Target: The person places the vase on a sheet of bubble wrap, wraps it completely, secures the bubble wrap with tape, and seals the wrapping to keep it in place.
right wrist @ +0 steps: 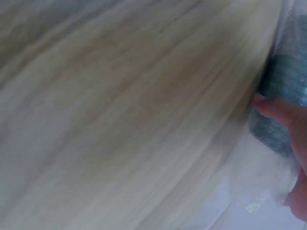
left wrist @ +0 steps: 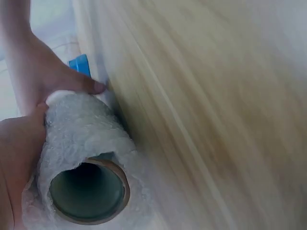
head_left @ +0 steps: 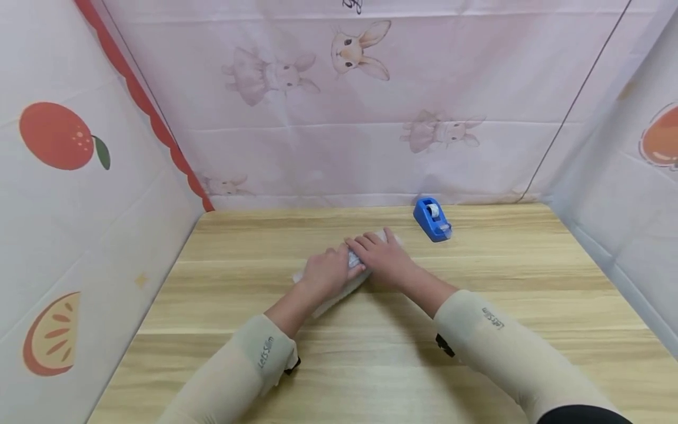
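Note:
Bubble wrap (head_left: pixel 339 297) is rolled around a cylinder on the table, slanting up to the right in the head view. The left hand (head_left: pixel 325 274) grips its near left part and the right hand (head_left: pixel 386 259) its far right part, fingers over the top. In the left wrist view, the wrapped cylinder's hollow end shows a brownish rim (left wrist: pixel 126 184) and a dark greenish inside. The right thumb (right wrist: pixel 273 109) presses the side of the roll in the right wrist view, where dark teal shows through the wrap. What the cylinder is, I cannot tell.
A blue tape dispenser (head_left: pixel 433 221) stands at the back of the wooden table (head_left: pixel 371 365), right of the hands. Cloth walls enclose the table at the back (head_left: pixel 328 159), left (head_left: pixel 132 235) and right (head_left: pixel 625 224).

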`<act>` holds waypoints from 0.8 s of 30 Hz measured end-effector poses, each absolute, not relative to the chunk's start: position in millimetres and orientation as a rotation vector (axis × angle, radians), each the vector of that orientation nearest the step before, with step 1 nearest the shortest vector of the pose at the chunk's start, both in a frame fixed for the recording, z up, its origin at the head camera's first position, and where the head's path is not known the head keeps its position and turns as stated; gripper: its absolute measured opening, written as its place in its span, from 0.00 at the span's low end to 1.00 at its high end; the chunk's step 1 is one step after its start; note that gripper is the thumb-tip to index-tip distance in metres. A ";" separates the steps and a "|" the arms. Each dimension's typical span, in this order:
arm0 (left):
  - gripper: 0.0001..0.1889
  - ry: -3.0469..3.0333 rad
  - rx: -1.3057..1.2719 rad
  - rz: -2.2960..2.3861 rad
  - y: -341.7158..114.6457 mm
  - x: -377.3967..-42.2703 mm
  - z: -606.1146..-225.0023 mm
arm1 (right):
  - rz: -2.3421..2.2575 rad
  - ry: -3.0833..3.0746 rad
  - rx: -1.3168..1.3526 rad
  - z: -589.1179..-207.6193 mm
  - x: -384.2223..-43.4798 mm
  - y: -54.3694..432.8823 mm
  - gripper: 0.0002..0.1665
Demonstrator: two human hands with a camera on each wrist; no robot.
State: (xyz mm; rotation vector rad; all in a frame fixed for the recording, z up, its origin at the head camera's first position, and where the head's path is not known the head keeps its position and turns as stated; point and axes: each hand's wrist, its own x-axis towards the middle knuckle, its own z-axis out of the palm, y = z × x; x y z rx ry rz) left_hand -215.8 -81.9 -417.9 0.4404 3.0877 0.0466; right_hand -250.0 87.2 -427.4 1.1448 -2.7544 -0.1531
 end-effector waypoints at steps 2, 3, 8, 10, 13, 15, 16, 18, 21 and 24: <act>0.37 3.096 0.408 0.098 -79.8 -212.7 -416.5 | -0.181 -2.712 1.144 -428.3 -252.0 86.3 0.36; 0.37 3.101 0.394 0.124 -78.9 -211.3 -415.7 | -0.185 -2.692 1.145 -428.2 -253.2 85.9 0.35; 0.40 3.119 0.316 0.197 -75.8 -201.0 -415.0 | -0.220 -2.636 1.172 -427.7 -259.0 83.4 0.36; 0.45 3.124 0.322 0.168 -73.8 -196.2 -416.7 | -0.235 -2.646 1.184 -427.2 -260.5 83.1 0.39; 0.44 3.173 0.355 0.089 -70.3 -191.3 -420.3 | -0.250 -2.669 1.188 -425.5 -262.6 83.0 0.40; 0.41 3.236 0.378 0.042 -68.4 -190.0 -422.4 | -0.228 -2.698 1.178 -423.9 -264.0 83.3 0.40; 0.38 3.266 0.380 0.020 -67.7 -189.8 -423.3 | -0.190 -2.736 1.156 -423.0 -264.8 83.7 0.40; 0.37 3.312 0.383 -0.025 -67.0 -189.9 -424.7 | -0.073 -2.849 1.063 -421.8 -266.1 86.1 0.46; 0.36 3.343 0.400 -0.091 -67.0 -189.8 -426.1 | 0.181 -3.029 0.785 -420.7 -268.7 92.7 0.56; 0.36 3.347 0.404 -0.164 -67.7 -188.4 -426.8 | 0.450 -3.102 0.494 -420.7 -270.5 99.7 0.56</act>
